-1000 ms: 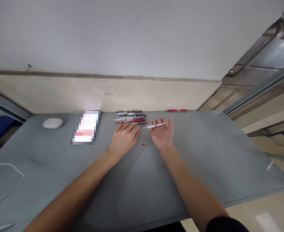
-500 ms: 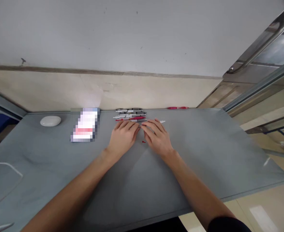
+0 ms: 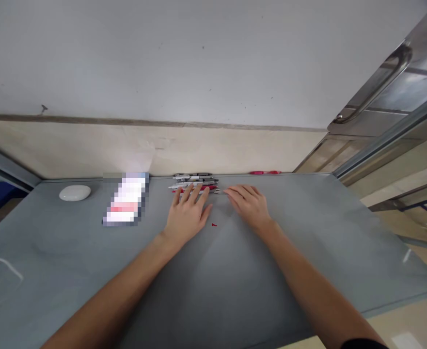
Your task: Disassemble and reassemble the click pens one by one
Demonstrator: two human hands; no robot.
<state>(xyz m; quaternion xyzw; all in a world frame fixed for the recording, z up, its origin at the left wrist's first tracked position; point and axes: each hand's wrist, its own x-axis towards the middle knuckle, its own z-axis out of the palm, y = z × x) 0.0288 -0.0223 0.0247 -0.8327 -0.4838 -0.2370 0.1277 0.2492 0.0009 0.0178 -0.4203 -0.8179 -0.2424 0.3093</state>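
My left hand (image 3: pixel 187 213) has its fingers spread, with the fingertips over the near edge of a row of pens (image 3: pixel 195 180). Those pens lie side by side against the wall; white, black and red ones show. Just right of the left fingertips is a small silvery piece (image 3: pixel 217 191), its kind unclear. My right hand (image 3: pixel 251 206) is closed, thumb and fingers pinched close to that piece. What sits in the pinch, if anything, is too small to name. A tiny red piece (image 3: pixel 213 225) lies on the table between both hands.
Farther right, a red pen (image 3: pixel 265 172) rests along the wall. To the left are a blurred-out phone (image 3: pixel 128 198) and a white rounded case (image 3: pixel 75 193). A white cable (image 3: pixel 6 261) lies on the grey table (image 3: pixel 198 300) at far left.
My hands have moved apart. The left fingers have opened and spread over the pens, while the right hand has shifted right, still pinched. The small clear piece beyond the right hand no longer shows.
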